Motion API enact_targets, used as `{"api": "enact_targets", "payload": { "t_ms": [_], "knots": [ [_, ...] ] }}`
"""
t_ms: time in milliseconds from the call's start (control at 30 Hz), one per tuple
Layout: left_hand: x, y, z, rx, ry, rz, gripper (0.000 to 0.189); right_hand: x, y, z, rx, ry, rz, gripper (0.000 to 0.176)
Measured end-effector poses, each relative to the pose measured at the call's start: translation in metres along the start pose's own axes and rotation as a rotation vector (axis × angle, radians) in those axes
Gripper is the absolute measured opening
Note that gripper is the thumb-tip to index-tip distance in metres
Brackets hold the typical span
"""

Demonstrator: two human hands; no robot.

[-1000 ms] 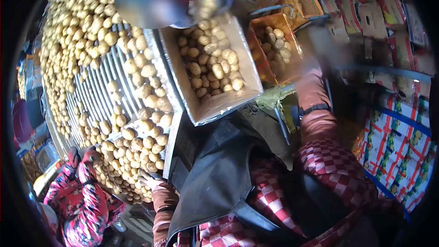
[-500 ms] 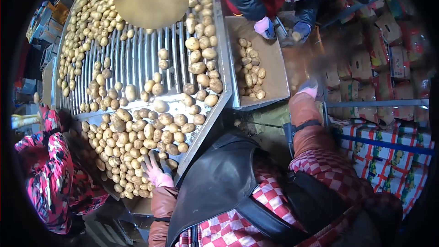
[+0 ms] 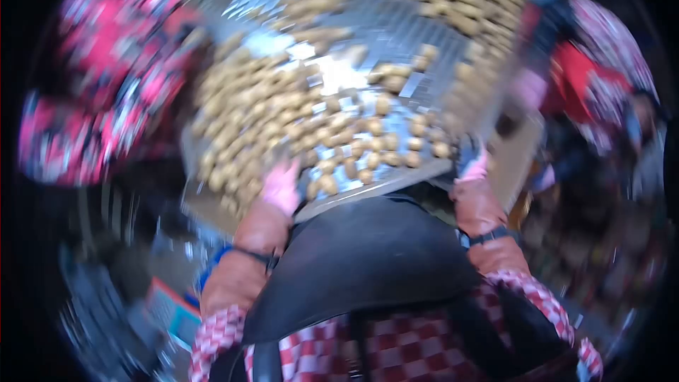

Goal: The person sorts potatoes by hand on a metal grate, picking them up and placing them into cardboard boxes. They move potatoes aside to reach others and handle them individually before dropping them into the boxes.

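Potatoes (image 3: 269, 110) cover much of a metal sorting table with a slatted bed (image 3: 431, 35). My left hand (image 3: 284, 182), in a pink and dark glove, is at the near edge of the potato heap, against the potatoes there. My right hand (image 3: 475, 161), gloved alike, is by the table's near right corner, beside a cardboard box (image 3: 520, 152). Motion blur smears the fingers of both hands, so I cannot make out their shape or whether they hold anything.
A person in a pink patterned jacket (image 3: 120, 78) stands at the left of the table. Another person with a red apron (image 3: 583, 74) is at the right, beyond the box. The table's metal rim (image 3: 375, 187) runs close in front of my dark apron (image 3: 368, 255).
My view has swung left, so the table now lies straight ahead. My right hand has come from beyond the cardboard box to the table's near right corner. The left stays by the potatoes.
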State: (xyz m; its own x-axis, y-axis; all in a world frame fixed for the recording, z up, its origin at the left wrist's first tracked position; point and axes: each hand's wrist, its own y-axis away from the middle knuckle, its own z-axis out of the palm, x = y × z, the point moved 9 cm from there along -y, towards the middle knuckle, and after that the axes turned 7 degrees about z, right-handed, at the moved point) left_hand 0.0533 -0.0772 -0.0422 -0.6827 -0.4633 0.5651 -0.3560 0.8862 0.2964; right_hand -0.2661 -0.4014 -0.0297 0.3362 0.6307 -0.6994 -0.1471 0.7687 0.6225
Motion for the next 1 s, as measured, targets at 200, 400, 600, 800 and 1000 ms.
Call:
{"api": "enact_targets", "payload": {
  "t_ms": [200,400,600,800,1000],
  "knots": [
    [0.022,0.023,-0.026,0.197,-0.154,0.037,0.062,0.068,0.026,0.160,-0.725,1.182,-0.185,0.028],
    [-0.015,0.061,-0.019,0.323,-0.143,-0.268,0.053,0.077,0.016,0.185,-0.966,1.381,-0.074,0.028],
    [-0.023,0.070,-0.038,0.399,0.012,-0.427,0.049,0.093,0.005,0.188,-0.976,1.390,-0.033,0.028],
    [-0.034,0.045,-0.099,0.614,-0.070,-0.339,0.040,0.119,0.026,0.211,-1.125,1.549,-0.068,0.028],
    [-0.032,-0.031,-0.009,0.209,-0.522,-0.361,0.069,0.137,0.020,0.195,-1.086,1.420,0.104,0.029]
  ]
}}
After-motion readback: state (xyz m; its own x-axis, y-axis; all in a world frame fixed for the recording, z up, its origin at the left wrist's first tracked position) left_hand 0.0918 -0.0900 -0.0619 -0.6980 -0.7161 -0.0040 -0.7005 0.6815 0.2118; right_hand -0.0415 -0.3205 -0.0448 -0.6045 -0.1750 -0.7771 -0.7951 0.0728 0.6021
